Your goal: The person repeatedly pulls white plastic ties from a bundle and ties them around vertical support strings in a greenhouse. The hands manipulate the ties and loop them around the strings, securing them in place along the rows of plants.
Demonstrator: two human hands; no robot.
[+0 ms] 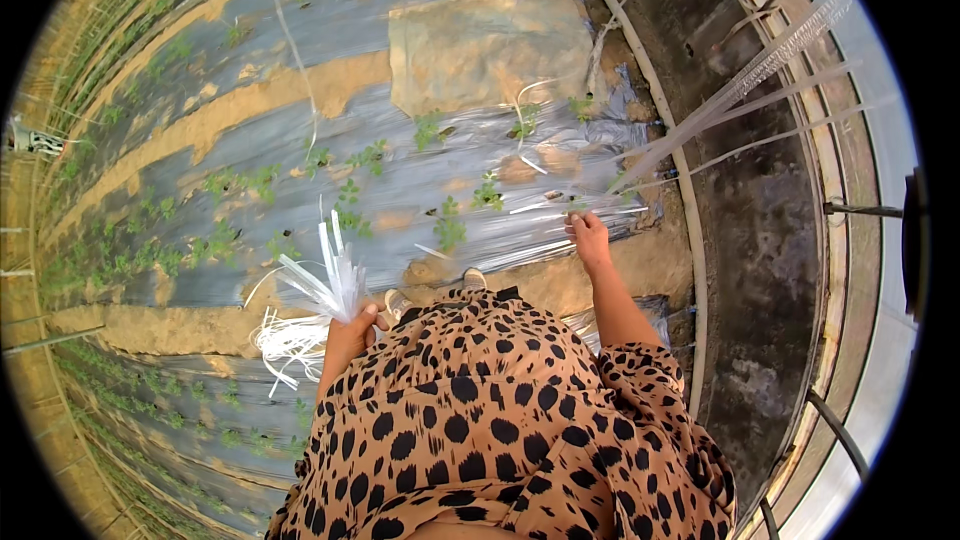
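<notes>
My left hand (358,330) grips a thick bundle of white plastic strips (341,285). Their cut ends fan upward, and a loose tangle of tails (289,345) hangs beside the wrist. Out to the right, my right hand (589,236) has thumb and fingers pinched together at a thin white strip (536,206) that shows on both sides of the fingertips. Below it lies a planting bed under shiny plastic mulch film (397,202). Young leafy plants stand in holes in the film, among them one seedling (450,225) between my hands and another (487,193) left of my right hand.
Clear hanging strands (720,105) slant across the right side. A long pipe (652,75) borders the beds, beyond which runs a dark wall-side strip (765,240). A pale sheet (487,52) covers soil ahead. One white string (289,45) hangs at upper left. Bare soil (150,326) separates beds.
</notes>
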